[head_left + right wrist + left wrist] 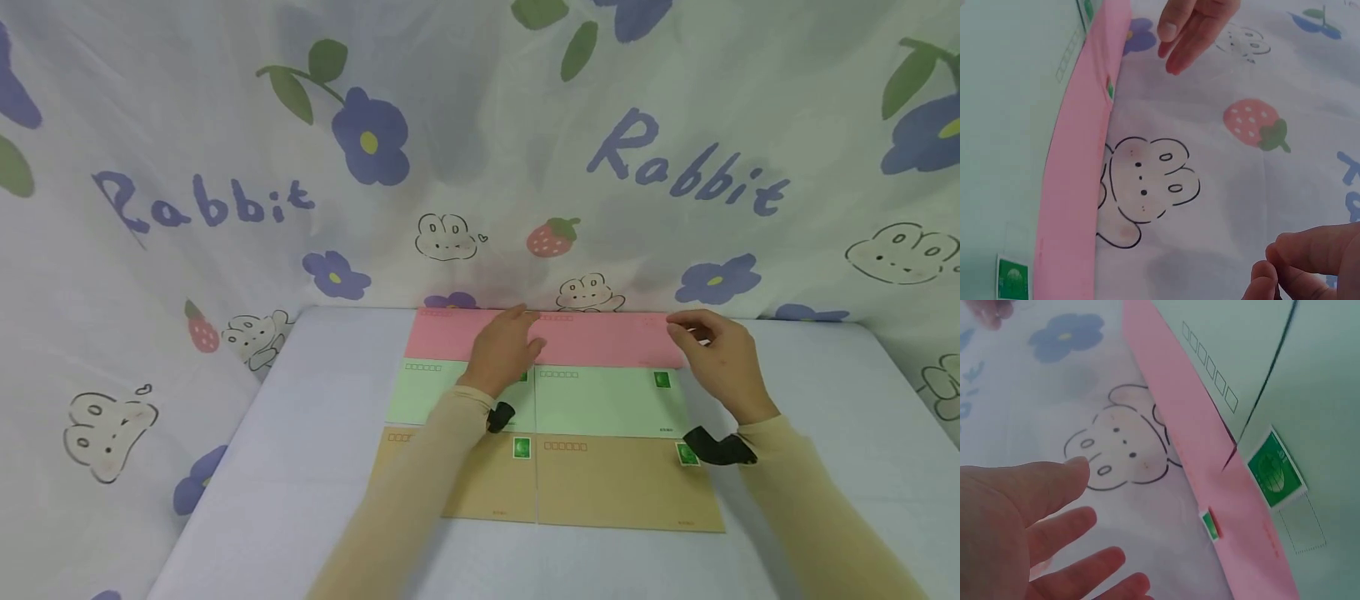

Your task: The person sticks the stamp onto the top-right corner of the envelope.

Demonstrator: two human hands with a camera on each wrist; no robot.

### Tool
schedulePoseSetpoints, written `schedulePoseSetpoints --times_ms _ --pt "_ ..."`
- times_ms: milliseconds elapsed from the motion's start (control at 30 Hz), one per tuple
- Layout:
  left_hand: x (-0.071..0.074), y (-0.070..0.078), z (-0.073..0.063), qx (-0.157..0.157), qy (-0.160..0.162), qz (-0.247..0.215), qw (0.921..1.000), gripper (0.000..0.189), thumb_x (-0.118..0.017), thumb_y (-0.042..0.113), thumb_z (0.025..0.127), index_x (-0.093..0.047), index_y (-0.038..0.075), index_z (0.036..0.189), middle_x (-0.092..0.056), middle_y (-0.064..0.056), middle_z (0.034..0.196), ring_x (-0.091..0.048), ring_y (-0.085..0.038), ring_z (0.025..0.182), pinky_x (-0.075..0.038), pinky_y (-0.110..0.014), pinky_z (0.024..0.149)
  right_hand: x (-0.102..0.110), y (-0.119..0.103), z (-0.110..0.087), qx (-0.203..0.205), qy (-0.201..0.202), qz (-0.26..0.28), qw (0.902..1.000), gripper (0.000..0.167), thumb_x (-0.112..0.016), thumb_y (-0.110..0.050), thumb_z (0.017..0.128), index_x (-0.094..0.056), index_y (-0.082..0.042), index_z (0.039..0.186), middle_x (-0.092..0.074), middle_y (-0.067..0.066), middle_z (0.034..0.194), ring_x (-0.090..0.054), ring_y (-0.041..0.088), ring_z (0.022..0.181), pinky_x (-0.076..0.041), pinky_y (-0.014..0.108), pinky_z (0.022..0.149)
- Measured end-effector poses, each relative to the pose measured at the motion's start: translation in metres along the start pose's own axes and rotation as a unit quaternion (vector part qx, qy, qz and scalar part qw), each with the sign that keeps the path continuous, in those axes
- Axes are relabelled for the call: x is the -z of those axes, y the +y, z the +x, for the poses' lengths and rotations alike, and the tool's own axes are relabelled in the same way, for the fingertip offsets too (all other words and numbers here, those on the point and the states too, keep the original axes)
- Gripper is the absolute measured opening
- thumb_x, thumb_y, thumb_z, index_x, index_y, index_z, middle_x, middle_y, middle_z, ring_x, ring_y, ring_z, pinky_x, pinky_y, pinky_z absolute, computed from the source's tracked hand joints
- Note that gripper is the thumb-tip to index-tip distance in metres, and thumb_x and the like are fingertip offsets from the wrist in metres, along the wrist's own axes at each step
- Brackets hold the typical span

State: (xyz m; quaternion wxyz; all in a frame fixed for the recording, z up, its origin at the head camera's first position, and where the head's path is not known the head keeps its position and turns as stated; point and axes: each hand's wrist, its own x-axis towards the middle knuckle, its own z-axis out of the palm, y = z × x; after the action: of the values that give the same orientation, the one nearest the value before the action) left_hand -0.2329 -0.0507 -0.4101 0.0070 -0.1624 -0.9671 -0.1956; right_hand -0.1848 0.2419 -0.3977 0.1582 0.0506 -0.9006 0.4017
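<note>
Two pink envelopes, a left one [442, 337] and a right one [600, 340], lie side by side along the table's back edge. My left hand [501, 352] is over the seam between them, fingers spread and loosely bent, with nothing seen in its grasp. A green stamp [1209, 524] on the left pink envelope shows in the left wrist view. My right hand [718, 354] hovers by the right pink envelope's upper right corner. Its thumb and fingertips [1280, 247] come close together; whether they pinch something small is hidden.
Green envelopes [600, 404] with stamps [662, 380] form the middle row. Brown envelopes [615, 483], also with stamps [522, 448], lie nearest me. All rest on a white table [262, 467]. A printed rabbit curtain [480, 150] hangs behind.
</note>
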Motion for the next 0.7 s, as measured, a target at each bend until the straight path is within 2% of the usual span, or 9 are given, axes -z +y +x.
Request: schedulePoseSetpoints --times_ms 267,533,700 --pt "-0.009 0.005 0.007 0.0 -0.025 -0.004 0.9997 0.048 -0.062 0.034 0.101 -0.056 0.016 0.145 -0.046 -0.008 0.154 -0.042 -0.024 0.142 -0.039 -0.041 0.115 0.007 0.012 -0.005 -0.03 0.006 -0.007 0.9995 0.029 -0.061 -0.024 0.101 -0.07 -0.001 0.116 -0.069 0.014 0.105 -0.052 -0.002 0.083 -0.043 0.022 0.072" --pt "-0.017 0.007 0.013 -0.015 -0.043 -0.013 0.9989 0.049 -0.062 0.032 0.101 -0.054 0.015 0.146 -0.045 -0.008 0.155 -0.043 -0.025 0.142 -0.038 -0.041 0.116 0.013 0.032 -0.012 -0.05 0.007 -0.018 0.9985 0.031 -0.061 -0.025 0.101 -0.07 -0.002 0.119 -0.068 0.016 0.108 -0.05 -0.004 0.084 -0.042 0.022 0.071" --pt "-0.02 0.007 0.015 -0.016 -0.05 -0.023 0.9983 0.049 -0.062 0.03 0.101 -0.054 0.015 0.147 -0.045 -0.008 0.155 -0.042 -0.025 0.143 -0.037 -0.042 0.116 0.017 0.042 -0.014 -0.079 -0.002 -0.034 0.9963 0.035 -0.059 -0.028 0.102 -0.068 -0.001 0.122 -0.067 0.018 0.112 -0.049 0.002 0.088 -0.041 0.024 0.069"
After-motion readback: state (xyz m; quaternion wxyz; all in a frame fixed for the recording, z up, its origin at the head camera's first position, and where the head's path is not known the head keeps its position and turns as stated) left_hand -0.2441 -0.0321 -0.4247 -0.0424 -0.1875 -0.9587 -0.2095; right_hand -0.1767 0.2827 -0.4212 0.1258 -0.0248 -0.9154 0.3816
